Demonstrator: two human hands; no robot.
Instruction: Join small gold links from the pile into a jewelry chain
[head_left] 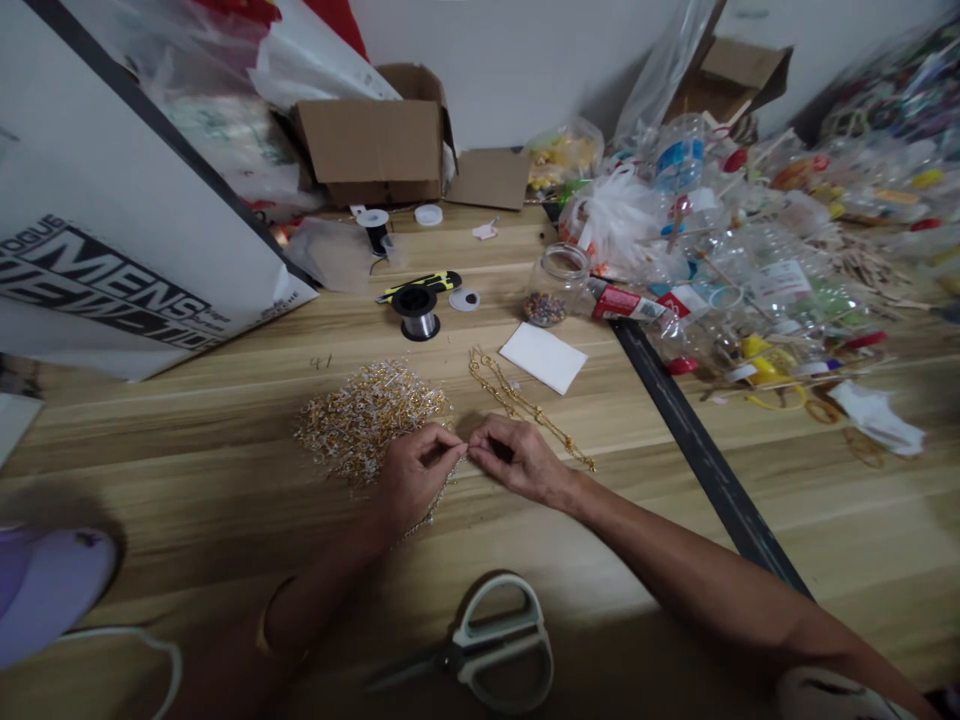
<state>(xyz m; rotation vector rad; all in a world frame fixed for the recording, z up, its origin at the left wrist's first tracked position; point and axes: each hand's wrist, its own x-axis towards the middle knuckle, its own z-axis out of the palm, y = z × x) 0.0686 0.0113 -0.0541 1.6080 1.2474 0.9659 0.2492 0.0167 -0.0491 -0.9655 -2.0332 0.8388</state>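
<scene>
My left hand (416, 478) is closed in a pinch, and a thin beaded chain (431, 512) trails from its fingertips down over the table. Opposite it, my right hand (523, 460) pinches too, its fingertips meeting those of the left; what lies between them is too small to make out. Left of the hands is a heap of small gold and silver pieces (367, 415), close to my left knuckles. A gold chain (517, 400) lies in a loose line just beyond my right hand. Large scissors (499, 640) with pale handles rest nearer to me.
Behind the hands stand a wire spool (417, 312), a yellow-black cutter (420, 286), a white card (544, 357) and a jar (556, 285) of beads. Plastic bottles (765, 270) crowd the right. A cardboard box (375, 150) is at the back, a purple-white cap (56, 585) at left.
</scene>
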